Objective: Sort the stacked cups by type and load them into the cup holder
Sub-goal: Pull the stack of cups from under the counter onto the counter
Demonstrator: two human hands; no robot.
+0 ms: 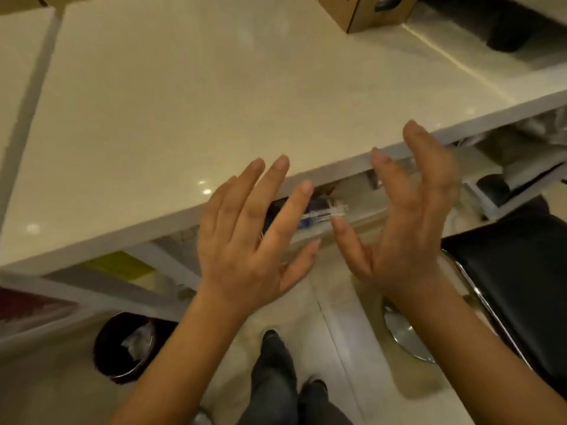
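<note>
Left hand [245, 240], right hand [408, 228] spread, empty.

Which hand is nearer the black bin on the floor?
Left. The left hand is above and right of the bin; the right hand is farther right.

No readable text anywhere, cardboard box [365, 10] at upper right of the frame with only a dark print fragment cut off by the edge, yellow panel [122, 266] at lower left under the counter blurred, no letters legible
</note>
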